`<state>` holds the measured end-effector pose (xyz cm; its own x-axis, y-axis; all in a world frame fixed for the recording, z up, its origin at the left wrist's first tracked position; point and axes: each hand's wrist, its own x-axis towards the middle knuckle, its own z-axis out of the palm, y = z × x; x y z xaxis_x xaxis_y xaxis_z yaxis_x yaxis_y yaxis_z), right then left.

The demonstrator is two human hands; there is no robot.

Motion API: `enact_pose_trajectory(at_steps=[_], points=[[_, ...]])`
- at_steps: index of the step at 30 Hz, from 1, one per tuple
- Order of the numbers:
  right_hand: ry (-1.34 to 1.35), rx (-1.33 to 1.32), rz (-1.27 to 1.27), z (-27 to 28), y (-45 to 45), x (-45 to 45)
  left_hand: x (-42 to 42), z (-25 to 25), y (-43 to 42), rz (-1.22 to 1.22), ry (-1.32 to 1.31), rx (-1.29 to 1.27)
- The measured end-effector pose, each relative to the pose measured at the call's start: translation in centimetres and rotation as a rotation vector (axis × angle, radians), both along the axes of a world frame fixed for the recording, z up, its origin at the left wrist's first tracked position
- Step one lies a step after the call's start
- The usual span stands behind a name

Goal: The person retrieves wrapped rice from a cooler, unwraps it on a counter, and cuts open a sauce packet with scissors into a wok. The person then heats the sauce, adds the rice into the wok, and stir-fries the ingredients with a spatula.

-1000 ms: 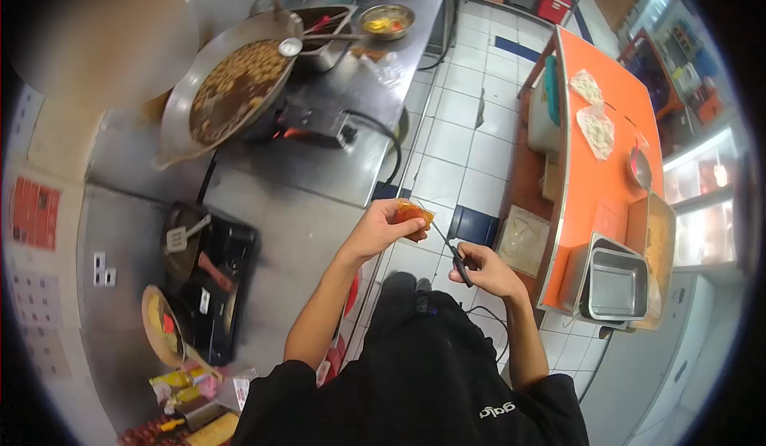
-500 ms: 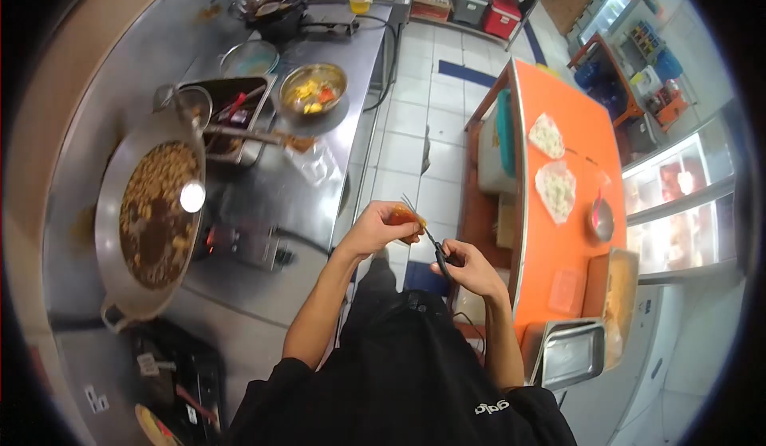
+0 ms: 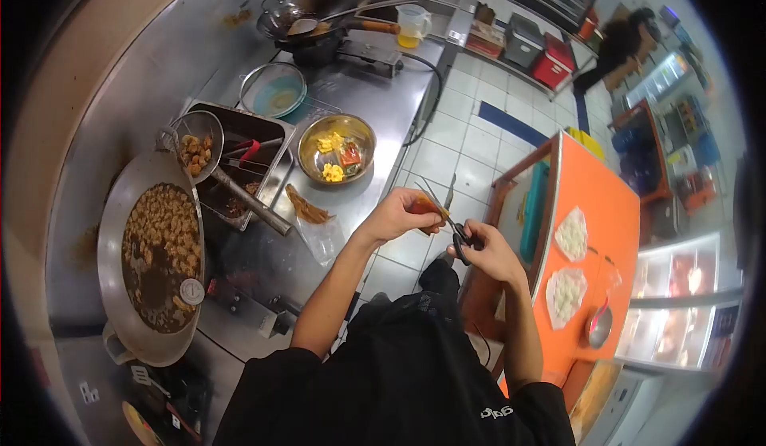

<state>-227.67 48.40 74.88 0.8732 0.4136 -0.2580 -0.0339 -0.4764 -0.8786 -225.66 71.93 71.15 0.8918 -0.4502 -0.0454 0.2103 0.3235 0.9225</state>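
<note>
My left hand (image 3: pixel 401 216) pinches a small orange-brown packet (image 3: pixel 427 209) in front of my chest. My right hand (image 3: pixel 488 250) is wrapped round the dark handles of a pair of scissors (image 3: pixel 459 234), whose blades point up and left across the packet. To the left of my hands, a metal bowl (image 3: pixel 363 127) on the steel counter holds yellow lumps and a red packet. A brown piece of food (image 3: pixel 307 207) and a clear plastic bag (image 3: pixel 319 240) lie near the bowl.
At the left, a large wok (image 3: pixel 112 238) holds pieces frying in dark oil, with a strainer (image 3: pixel 217 139) beside it. An orange table (image 3: pixel 610 199) stands at the right with two white-filled bags. Beyond are a jug (image 3: pixel 413 23), a red box (image 3: pixel 553 61) and another person (image 3: pixel 621 45).
The view has swung and moved forward along the counter, bringing the metal bowl closer to my hands. The scissors' blades now look spread apart at the packet. Another person has come into view at the upper right.
</note>
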Motion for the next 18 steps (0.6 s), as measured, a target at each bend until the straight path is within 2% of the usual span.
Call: enact_pose_trajectory(at_steps=[6,11,13,17,18], points=[[-0.022,0.077,0.188,-1.4,-0.3,14.7,10.7,-0.4,0.0,0.181,-0.050,0.060],[-0.071,0.114,0.356,0.2,-0.4,25.7,18.4,-0.3,-1.6,0.304,-0.044,0.072],[-0.010,0.126,0.401,0.4,-0.8,29.4,20.8,-0.5,-2.0,0.378,-0.021,0.058],[-0.037,0.017,0.505,0.6,-0.1,35.4,24.4,-1.0,-2.5,0.498,0.014,0.059],[-0.114,0.015,0.530,0.2,0.3,36.8,25.3,-0.9,-2.5,0.499,0.011,0.077]])
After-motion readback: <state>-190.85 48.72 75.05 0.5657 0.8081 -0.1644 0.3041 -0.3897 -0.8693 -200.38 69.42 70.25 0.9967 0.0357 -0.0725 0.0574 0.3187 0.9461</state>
